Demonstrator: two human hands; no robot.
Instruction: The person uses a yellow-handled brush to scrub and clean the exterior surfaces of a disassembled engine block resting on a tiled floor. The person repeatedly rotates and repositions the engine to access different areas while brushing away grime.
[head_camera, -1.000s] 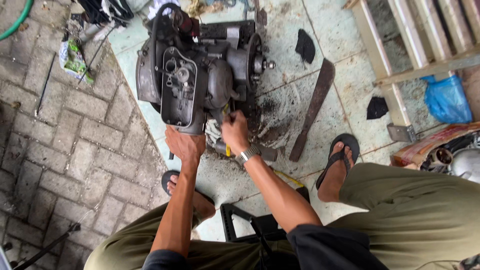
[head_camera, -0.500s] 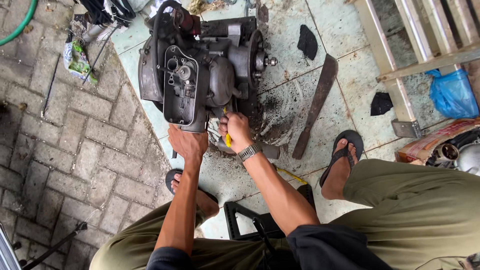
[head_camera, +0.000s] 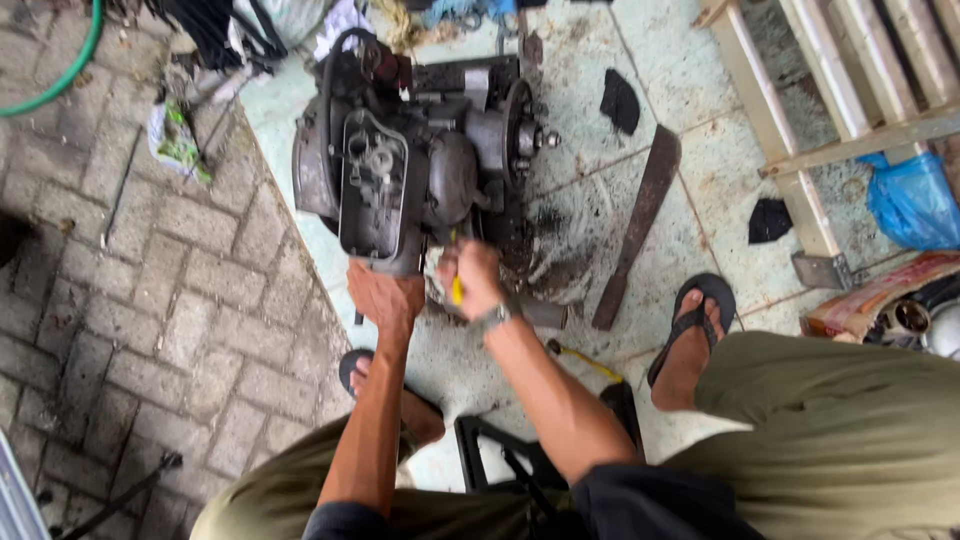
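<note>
Engine (head_camera: 400, 180) under my fingers (head_camera: 470, 275): dull, greasy cast metal. Tool handle (head_camera: 456, 290): glossy yellow plastic. Floor (head_camera: 590, 130): rough, stained concrete.

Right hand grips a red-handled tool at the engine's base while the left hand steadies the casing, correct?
Not quite: in the head view the tool in the right hand has a yellow handle, not red. The left hand does steady the engine casing.

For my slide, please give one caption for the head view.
Left hand steadies a greasy engine; right hand grips a yellow-handled tool.
</note>
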